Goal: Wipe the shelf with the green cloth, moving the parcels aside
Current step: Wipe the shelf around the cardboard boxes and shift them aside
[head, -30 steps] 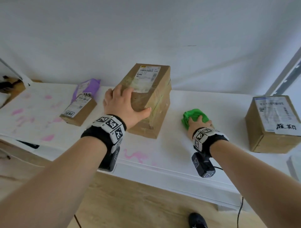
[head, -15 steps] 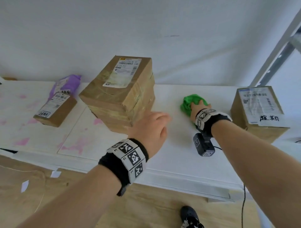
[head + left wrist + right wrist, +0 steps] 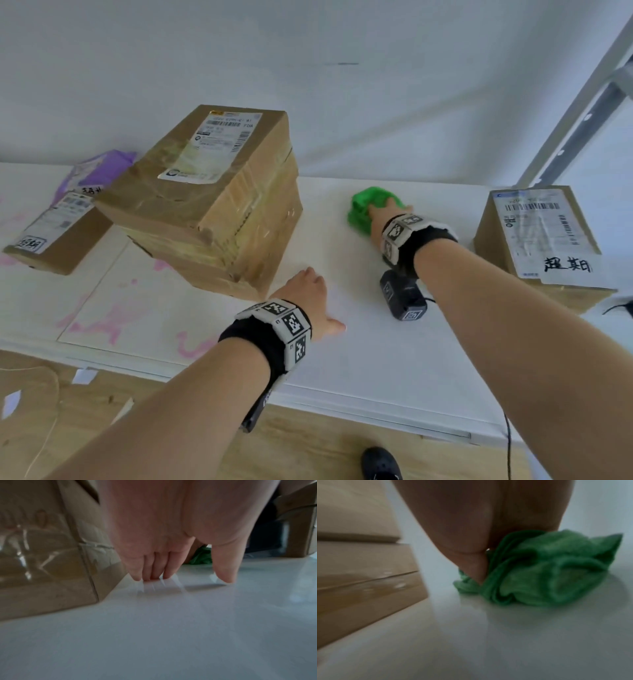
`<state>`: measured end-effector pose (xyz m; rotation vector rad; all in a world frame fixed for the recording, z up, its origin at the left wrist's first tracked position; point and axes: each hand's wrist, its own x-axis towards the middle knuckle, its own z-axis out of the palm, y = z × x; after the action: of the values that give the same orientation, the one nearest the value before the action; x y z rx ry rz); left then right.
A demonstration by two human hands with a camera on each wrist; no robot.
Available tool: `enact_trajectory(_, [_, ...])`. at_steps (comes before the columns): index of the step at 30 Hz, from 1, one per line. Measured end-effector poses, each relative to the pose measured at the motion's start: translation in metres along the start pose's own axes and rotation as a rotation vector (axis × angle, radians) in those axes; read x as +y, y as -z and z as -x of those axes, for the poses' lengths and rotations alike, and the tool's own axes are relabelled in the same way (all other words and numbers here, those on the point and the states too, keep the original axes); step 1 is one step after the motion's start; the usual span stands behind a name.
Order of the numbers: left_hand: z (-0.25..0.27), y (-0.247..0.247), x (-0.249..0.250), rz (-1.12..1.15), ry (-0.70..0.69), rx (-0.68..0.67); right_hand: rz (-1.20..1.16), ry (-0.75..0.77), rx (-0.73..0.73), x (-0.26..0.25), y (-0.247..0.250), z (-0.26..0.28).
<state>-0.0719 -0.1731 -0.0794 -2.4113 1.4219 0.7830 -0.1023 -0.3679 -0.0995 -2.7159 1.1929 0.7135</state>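
The crumpled green cloth [image 3: 363, 209] [image 3: 547, 574] lies toward the back of the white shelf [image 3: 376, 359]. My right hand [image 3: 383, 214] is on top of it and grips it, thumb dug into the folds. The large taped parcel [image 3: 205, 205] [image 3: 42, 561] [image 3: 359, 574] stands left of the cloth. My left hand [image 3: 313, 298] [image 3: 185, 577] is just right of the parcel's front corner, fingers straight, tips touching the bare shelf and holding nothing. The shelf left of the big parcel has pink stains [image 3: 102, 318].
A small brown parcel [image 3: 54, 233] and a purple mailer bag [image 3: 99, 168] lie at the far left. Another brown parcel [image 3: 537, 240] stands at the right, near a grey metal upright [image 3: 582, 102]. The white wall is close behind. Below the shelf edge are wooden floor and a black shoe [image 3: 382, 462].
My left hand has let go of the large parcel and dropped to the shelf beside its front right corner. My right hand has slid the cloth a little farther back.
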Motion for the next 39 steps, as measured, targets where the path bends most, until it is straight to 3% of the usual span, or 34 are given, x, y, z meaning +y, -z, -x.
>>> enact_trajectory(2, [-0.003, -0.001, -0.002, -0.039, -0.01, 0.011, -0.032, -0.179, -0.042, 0.014, 0.008, -0.015])
enact_trajectory(5, [-0.005, 0.0, -0.004, -0.066, -0.014, 0.011, -0.086, -0.179, -0.035, 0.035, 0.008, -0.068])
enact_trajectory(7, [-0.006, -0.001, -0.002, -0.067, -0.015, 0.001, -0.04, -0.082, 0.035, 0.026, 0.007, -0.091])
enact_trajectory(9, [-0.005, -0.001, -0.001, -0.059, -0.016, 0.002, -0.072, -0.01, 0.049, -0.003, 0.016, -0.067])
enact_trajectory(12, [-0.002, 0.0, -0.005, -0.056, -0.022, 0.004, -0.021, 0.223, 0.017, -0.055, 0.015, -0.02])
enact_trajectory(15, [0.0, 0.003, -0.007, -0.067, -0.023, -0.001, 0.023, 0.295, -0.017, -0.061, 0.007, -0.003])
enact_trajectory(17, [0.002, 0.004, -0.006, -0.073, -0.019, -0.003, 0.012, 0.254, -0.027, -0.035, 0.008, -0.003])
enact_trajectory(21, [0.004, 0.004, -0.011, -0.027, -0.031, -0.032, -0.009, -0.06, 0.011, 0.023, 0.003, -0.003])
enact_trajectory(24, [0.011, 0.0, -0.018, 0.08, -0.048, -0.003, -0.034, -0.113, -0.043, 0.016, 0.001, 0.01])
enact_trajectory(31, [0.056, -0.012, -0.033, 0.372, 0.013, 0.12, -0.127, 0.152, -0.043, -0.06, -0.042, 0.095])
enact_trajectory(36, [0.092, -0.011, -0.056, 0.402, 0.074, 0.19, -0.021, 0.395, -0.042, -0.1, -0.073, 0.187])
enact_trajectory(39, [0.108, -0.011, -0.071, 0.406, 0.102, 0.243, 0.001, 0.486, -0.043, -0.109, -0.083, 0.205])
